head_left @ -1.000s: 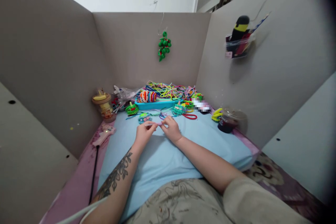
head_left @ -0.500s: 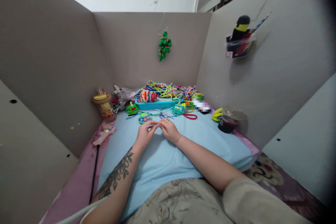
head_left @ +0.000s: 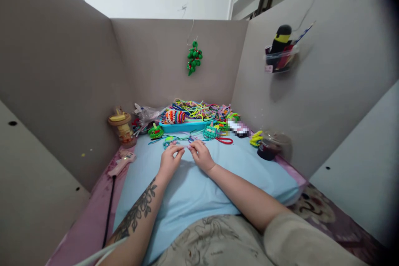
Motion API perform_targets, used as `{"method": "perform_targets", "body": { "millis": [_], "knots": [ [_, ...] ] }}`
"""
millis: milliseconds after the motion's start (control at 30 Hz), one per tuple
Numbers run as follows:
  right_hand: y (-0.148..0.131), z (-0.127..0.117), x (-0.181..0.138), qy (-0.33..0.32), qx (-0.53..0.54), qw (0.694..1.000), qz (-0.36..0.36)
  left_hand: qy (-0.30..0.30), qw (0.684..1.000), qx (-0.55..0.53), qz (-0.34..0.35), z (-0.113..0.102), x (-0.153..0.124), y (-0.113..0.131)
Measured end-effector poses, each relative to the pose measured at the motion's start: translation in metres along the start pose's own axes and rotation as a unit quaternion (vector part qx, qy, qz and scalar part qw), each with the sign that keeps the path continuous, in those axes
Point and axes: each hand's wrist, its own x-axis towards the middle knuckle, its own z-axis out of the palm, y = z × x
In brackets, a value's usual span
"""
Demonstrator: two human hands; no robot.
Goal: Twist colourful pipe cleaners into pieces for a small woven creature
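My left hand (head_left: 169,160) and my right hand (head_left: 202,155) rest close together on a light blue pillow (head_left: 199,183). Both pinch a thin pale pipe cleaner (head_left: 184,148) between their fingertips, just above the pillow. Beyond the hands lie small finished pipe-cleaner figures: a green one (head_left: 155,131), a teal one (head_left: 170,141) and another teal one (head_left: 211,131). A turquoise tray (head_left: 187,124) behind them holds a heap of coloured pipe cleaners (head_left: 196,109).
Grey cardboard walls (head_left: 62,91) enclose the spot on three sides. A green bead ornament (head_left: 194,57) hangs on the back wall. A lidded cup (head_left: 122,126) and a pink glue gun (head_left: 121,162) sit left; a dark bowl (head_left: 269,148) sits right; a pocket with tools (head_left: 280,56) hangs right.
My hands stay together on the pipe cleaner with small finger shifts. The camera has tilted slightly, moving the scene a little down and left.
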Motion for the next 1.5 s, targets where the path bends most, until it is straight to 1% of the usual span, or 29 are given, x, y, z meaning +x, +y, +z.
{"method": "perform_targets", "body": {
  "millis": [167, 400, 600, 800, 1100, 1200, 1367, 1433, 1500],
  "knots": [
    [-0.002, -0.001, 0.000, 0.003, -0.009, 1.000, 0.007, -0.025, 0.997, -0.039, -0.067, 0.005, -0.003, -0.001],
    [-0.001, -0.001, 0.000, 0.000, -0.031, 0.999, 0.012, -0.036, 0.991, -0.073, -0.103, 0.007, -0.005, -0.002],
    [-0.001, -0.002, 0.000, -0.015, -0.042, 0.999, 0.017, -0.051, 0.991, -0.087, -0.089, 0.006, -0.003, 0.001],
    [0.003, 0.001, -0.002, 0.000, -0.012, 1.000, 0.027, -0.072, 0.990, -0.084, -0.089, 0.004, -0.002, 0.005],
    [0.003, 0.003, -0.004, 0.006, -0.033, 0.999, 0.021, -0.074, 0.989, -0.085, -0.091, 0.002, -0.002, 0.011],
    [0.002, 0.003, -0.004, -0.004, -0.034, 0.999, 0.010, -0.052, 0.993, -0.073, -0.078, 0.002, -0.003, 0.012],
    [-0.004, 0.001, -0.002, -0.029, 0.004, 1.000, -0.002, -0.002, 0.999, -0.027, -0.026, 0.000, -0.003, 0.012],
    [-0.006, -0.001, -0.001, -0.041, 0.021, 0.999, -0.016, 0.010, 0.999, -0.024, -0.020, -0.002, -0.003, 0.012],
    [-0.007, -0.003, 0.000, -0.056, 0.029, 0.998, -0.031, 0.011, 0.999, -0.026, -0.017, -0.003, -0.003, 0.012]
  ]
}}
